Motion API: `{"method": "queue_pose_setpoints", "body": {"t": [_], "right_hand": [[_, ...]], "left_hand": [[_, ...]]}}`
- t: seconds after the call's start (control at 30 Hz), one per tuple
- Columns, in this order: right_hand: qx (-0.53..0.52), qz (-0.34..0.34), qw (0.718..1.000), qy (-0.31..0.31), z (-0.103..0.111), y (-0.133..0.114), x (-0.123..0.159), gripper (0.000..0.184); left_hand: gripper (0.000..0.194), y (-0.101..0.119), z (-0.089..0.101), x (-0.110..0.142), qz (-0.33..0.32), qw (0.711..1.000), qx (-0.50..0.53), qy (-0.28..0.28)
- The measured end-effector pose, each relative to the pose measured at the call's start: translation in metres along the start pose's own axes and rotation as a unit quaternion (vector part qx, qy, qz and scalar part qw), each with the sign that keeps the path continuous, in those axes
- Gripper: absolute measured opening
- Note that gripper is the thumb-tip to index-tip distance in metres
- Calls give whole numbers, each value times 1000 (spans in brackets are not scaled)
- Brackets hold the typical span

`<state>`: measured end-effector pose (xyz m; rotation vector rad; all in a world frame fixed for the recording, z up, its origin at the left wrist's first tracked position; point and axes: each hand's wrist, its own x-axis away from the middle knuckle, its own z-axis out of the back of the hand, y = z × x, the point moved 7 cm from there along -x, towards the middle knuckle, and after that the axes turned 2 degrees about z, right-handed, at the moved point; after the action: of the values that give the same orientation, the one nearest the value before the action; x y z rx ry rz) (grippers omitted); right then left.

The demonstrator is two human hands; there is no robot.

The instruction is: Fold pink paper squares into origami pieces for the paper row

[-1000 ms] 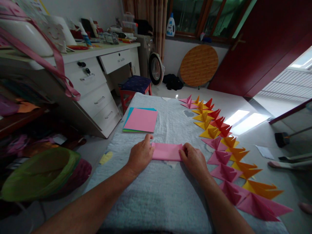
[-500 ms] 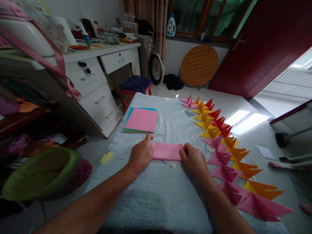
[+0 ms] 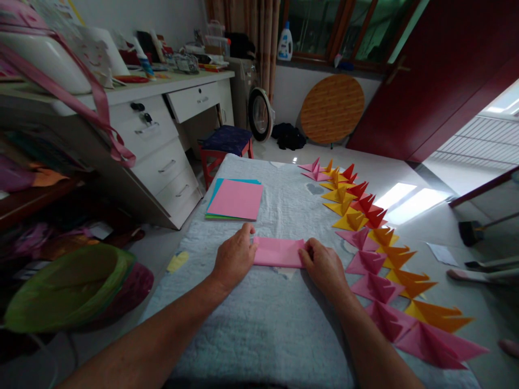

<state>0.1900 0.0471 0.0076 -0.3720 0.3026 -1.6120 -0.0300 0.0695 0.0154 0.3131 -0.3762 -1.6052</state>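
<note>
A pink sheet of origami paper [image 3: 279,252], folded into a flat rectangle, lies on the cloth-covered table [image 3: 259,324]. At its left end my left hand [image 3: 235,253] grips the edge, thumb on the paper and fingers curled. My right hand [image 3: 323,263] pinches the opposite end between thumb and bent fingers. Beyond my left hand is a stack of square coloured paper [image 3: 237,199], pink on top with blue and green edges showing beneath. Folded paper cranes [image 3: 367,261] in pink, yellow, orange and red stand in rows along the table's right side.
A white desk with drawers [image 3: 150,129] runs along the left, with a stool [image 3: 227,139] beside it. Lower left is a bin with a green liner [image 3: 68,286]. Behind the table are an open washing machine [image 3: 259,114] and a round wooden board [image 3: 332,109].
</note>
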Motion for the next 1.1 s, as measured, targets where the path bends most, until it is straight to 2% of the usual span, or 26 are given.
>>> {"method": "queue_pose_setpoints", "body": {"t": [0.17,0.27,0.43,0.53,0.67,0.9,1.1], "right_hand": [[-1,11,1000,4,0,0,-1,15],[-4,17,1000,7,-1,1,-1,14],[-3,19,1000,10,-1,1,0,14],[-4,22,1000,12,-1,1,0,14],[-7,19,1000,10,0,1,0,15],[-1,8,1000,1,1,-1,1,14],[20,-4,1000,-10,3,0,1,18]], "left_hand": [[8,3,1,0,-33,999,4,16],[11,3,0,1,-49,999,-16,9],[22,15,-3,16,-104,982,-156,-16],[21,27,-3,29,-140,967,-212,-6],[31,36,-4,37,-152,963,-223,9],[25,42,-7,35,-217,952,-217,13],[27,43,-6,34,-222,950,-217,29]]}}
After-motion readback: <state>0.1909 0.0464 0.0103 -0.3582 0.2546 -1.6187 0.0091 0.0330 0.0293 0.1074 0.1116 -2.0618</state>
